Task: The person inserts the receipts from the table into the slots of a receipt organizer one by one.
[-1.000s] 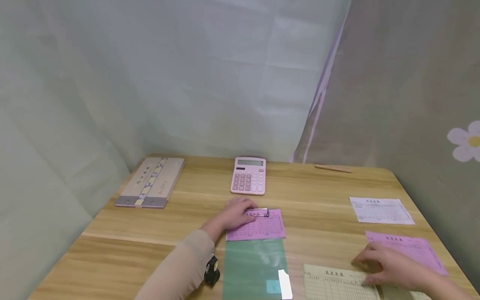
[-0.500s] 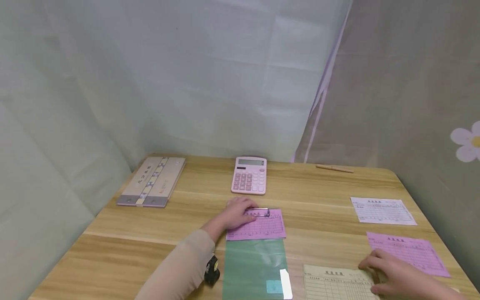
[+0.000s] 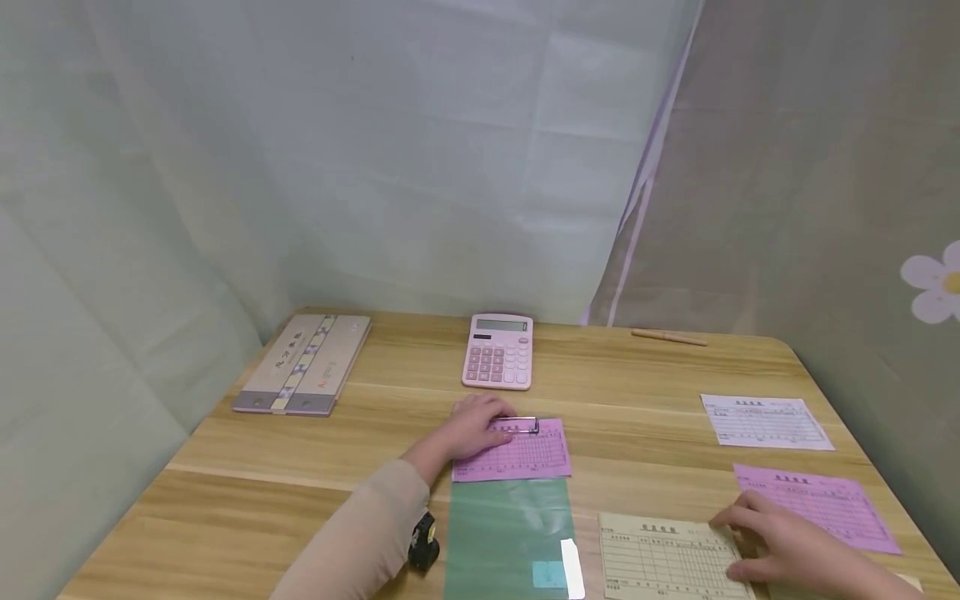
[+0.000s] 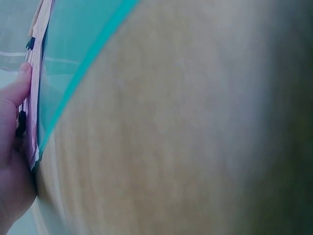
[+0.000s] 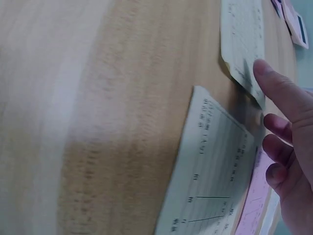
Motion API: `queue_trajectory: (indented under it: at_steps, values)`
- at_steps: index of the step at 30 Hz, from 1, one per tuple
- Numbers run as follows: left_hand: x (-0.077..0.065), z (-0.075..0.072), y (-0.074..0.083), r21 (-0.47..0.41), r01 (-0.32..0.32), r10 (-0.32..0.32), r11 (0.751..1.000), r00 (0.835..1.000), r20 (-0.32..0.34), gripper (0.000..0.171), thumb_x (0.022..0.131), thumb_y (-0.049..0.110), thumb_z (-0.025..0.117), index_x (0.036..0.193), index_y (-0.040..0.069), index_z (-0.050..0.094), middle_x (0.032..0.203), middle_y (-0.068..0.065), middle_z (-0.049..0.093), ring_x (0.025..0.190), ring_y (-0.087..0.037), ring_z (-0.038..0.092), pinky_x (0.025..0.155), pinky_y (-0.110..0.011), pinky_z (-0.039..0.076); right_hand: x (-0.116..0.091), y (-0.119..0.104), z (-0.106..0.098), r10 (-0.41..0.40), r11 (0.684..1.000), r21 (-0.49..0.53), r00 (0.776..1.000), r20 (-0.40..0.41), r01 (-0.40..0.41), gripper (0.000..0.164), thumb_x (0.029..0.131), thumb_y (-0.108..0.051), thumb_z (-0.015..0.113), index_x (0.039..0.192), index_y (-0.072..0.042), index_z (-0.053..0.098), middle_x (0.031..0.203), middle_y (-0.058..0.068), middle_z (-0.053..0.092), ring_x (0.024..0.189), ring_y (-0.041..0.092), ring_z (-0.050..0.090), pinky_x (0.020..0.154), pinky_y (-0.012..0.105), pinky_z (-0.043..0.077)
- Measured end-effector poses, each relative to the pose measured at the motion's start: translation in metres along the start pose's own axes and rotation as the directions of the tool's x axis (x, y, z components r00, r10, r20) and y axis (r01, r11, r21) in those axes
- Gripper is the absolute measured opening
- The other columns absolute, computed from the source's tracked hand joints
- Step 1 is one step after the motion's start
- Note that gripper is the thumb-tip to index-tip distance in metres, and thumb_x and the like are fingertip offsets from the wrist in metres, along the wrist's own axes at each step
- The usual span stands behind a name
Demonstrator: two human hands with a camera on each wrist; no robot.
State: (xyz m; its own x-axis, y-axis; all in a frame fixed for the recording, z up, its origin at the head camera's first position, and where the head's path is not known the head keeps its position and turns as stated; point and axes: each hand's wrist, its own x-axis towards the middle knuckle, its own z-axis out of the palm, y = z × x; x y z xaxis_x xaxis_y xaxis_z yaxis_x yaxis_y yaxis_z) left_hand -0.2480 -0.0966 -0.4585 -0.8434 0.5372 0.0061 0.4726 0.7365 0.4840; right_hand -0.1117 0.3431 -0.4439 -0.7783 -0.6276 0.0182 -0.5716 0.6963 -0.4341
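My left hand [image 3: 474,425] holds the top of a green clipboard [image 3: 510,533], thumb and fingers on either side of its metal clip [image 3: 525,419]. A pink printed form [image 3: 525,458] lies under the clip; in the left wrist view the thumb presses on the pink paper stack [image 4: 33,103]. At the lower right, my right hand [image 3: 780,542] holds the right end of a yellow form [image 3: 667,554] between thumb and fingers. In the right wrist view the thumb lies over that form's end, and its index finger is hidden. A second yellow form [image 5: 210,161] lies below this hand.
Another pink form [image 3: 825,504] and a white form [image 3: 765,422] lie on the right of the wooden table [image 3: 262,500]. At the back are a pink calculator [image 3: 497,352], a thin brown pen-like stick [image 3: 667,337] and a beige boxed album or notebook [image 3: 303,362]. Curtains hang behind.
The yellow form has shifted slightly left and away from me, turning a little, with my right hand at its end. My left hand and the clipboard have stayed in place.
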Motion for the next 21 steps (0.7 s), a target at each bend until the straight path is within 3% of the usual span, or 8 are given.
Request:
queue_trajectory:
  at_steps: [11,21]
  values:
    - [0.0024,0.0006,0.0007,0.015,0.005,-0.005,1.000,1.000,-0.003,0.037,0.087,0.037,0.063,0.120,0.021,0.058,0.124,0.002,0.053,0.117,-0.021,0.042,0.100,-0.045,0.026,-0.0005,0.0035,0.0028,-0.015,1.000,-0.005,0.999,-0.048,0.014,0.039,0.081,-0.038,0.070,0.111,-0.015,0.063,0.091,-0.011,0.039,0.075,-0.004,0.035,0.057,0.019,0.034]
    - [0.0008,0.0030,-0.0015,0.020,0.007,-0.007,1.000,1.000,-0.003,0.037,0.087,0.038,0.063,0.120,0.022,0.059,0.124,0.002,0.053,0.117,-0.021,0.042,0.100,-0.045,0.026,0.0026,0.0021,0.0044,0.022,0.999,0.046,0.999,-0.023,-0.021,0.036,0.081,-0.033,0.071,0.109,-0.011,0.062,0.085,-0.015,0.041,0.072,-0.004,0.036,0.055,0.021,0.035]
